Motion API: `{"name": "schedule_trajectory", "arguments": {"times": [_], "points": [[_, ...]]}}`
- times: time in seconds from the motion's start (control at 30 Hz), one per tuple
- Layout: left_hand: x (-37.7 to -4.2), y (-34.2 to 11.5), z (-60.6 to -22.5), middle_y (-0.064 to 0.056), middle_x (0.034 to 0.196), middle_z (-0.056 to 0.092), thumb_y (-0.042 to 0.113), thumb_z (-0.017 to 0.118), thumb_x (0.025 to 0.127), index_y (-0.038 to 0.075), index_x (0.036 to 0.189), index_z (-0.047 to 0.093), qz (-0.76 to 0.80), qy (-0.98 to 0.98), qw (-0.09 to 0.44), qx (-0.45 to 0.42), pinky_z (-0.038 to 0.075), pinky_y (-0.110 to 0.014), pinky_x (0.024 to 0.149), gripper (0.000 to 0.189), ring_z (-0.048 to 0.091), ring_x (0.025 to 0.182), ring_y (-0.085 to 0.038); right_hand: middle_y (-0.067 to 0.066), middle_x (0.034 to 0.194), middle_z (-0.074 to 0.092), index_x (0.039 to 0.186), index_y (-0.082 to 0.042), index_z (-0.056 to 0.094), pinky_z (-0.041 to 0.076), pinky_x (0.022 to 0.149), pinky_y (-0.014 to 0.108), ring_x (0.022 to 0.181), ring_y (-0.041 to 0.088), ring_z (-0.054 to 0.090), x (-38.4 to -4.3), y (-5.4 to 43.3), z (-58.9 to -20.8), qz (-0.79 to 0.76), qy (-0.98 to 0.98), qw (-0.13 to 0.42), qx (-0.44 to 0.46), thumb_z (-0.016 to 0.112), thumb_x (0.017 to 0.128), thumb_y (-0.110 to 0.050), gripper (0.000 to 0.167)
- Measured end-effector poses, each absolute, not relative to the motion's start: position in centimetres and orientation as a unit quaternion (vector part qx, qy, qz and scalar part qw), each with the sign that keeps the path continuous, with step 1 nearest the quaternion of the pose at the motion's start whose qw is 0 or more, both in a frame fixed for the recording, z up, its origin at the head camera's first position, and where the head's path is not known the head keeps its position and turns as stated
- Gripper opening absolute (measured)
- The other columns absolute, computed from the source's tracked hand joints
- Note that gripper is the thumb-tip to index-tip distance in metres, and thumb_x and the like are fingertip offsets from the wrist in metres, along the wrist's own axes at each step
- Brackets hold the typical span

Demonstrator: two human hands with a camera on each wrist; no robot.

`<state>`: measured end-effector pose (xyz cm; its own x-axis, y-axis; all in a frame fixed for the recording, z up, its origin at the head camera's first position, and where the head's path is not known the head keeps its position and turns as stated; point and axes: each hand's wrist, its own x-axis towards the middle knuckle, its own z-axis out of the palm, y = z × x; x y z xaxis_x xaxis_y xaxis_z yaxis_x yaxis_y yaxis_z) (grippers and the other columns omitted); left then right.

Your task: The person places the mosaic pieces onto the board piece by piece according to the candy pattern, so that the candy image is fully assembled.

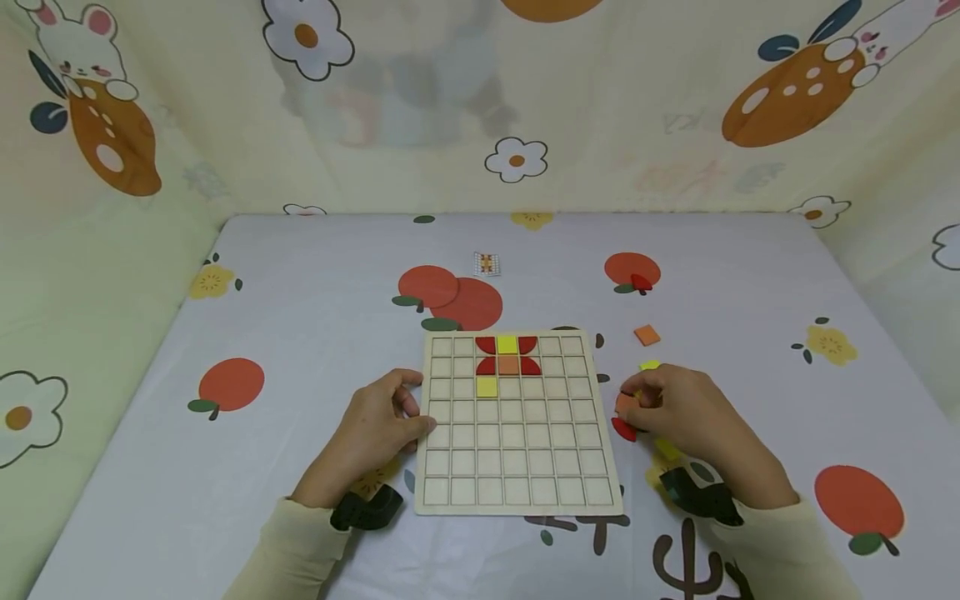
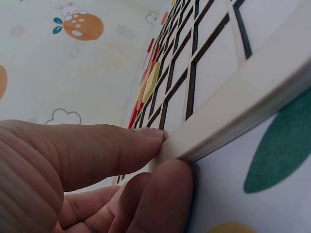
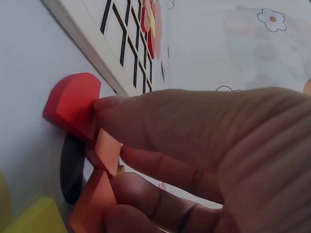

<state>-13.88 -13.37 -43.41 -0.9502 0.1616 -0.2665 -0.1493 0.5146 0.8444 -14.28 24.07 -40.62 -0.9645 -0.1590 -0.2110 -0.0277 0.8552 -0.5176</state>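
A pale wooden grid board (image 1: 517,437) lies flat on the table. Near its far edge sit red rounded pieces (image 1: 485,367), an orange square (image 1: 508,365) and two yellow squares (image 1: 487,387). My left hand (image 1: 382,421) grips the board's left edge, thumb on the top rim and a finger against the side. Right of the board, my right hand (image 1: 678,412) pinches an orange square tile (image 3: 107,149) between thumb and fingers. Its thumb tip overlaps a red rounded piece (image 3: 73,102) in the right wrist view. Another orange tile (image 3: 95,201) lies under the curled fingers.
Beyond the right hand lie an orange tile (image 1: 647,335), a yellow piece (image 1: 649,365) and a red piece (image 1: 640,283). A yellow piece (image 1: 667,451) sits below that hand. A small patterned card (image 1: 487,264) lies behind the board. Printed fruit covers the tablecloth (image 1: 322,317).
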Motion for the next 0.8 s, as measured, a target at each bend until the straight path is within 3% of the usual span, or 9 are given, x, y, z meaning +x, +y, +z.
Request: {"name": "schedule_trajectory", "arguments": {"times": [0.23,0.8], "points": [[-13.88,-13.34,-43.38,-0.008,0.089,0.058,0.004,0.082,0.087,-0.001,0.139,0.057,0.494,0.854,0.16,-0.002,0.052,-0.028,0.055,0.057,0.06,0.059,-0.017,0.001,0.084,0.06,0.1,-0.006,0.078,0.046,0.067,0.034,0.084,0.022,0.055,-14.21,23.95,-40.64,-0.269,0.953,0.131,-0.041,0.083,0.087,-0.02,0.019],[-13.86,-13.33,-43.26,-0.008,0.089,0.057,0.004,0.081,0.087,0.0,0.139,0.057,0.489,0.857,0.159,-0.002,0.05,-0.027,0.055,0.058,0.06,0.06,-0.016,0.002,0.081,0.055,0.099,-0.004,0.077,0.042,0.057,0.026,0.079,0.02,0.051,-14.33,24.21,-40.89,-0.278,0.949,0.14,-0.056,0.081,0.088,-0.013,0.015]]}}
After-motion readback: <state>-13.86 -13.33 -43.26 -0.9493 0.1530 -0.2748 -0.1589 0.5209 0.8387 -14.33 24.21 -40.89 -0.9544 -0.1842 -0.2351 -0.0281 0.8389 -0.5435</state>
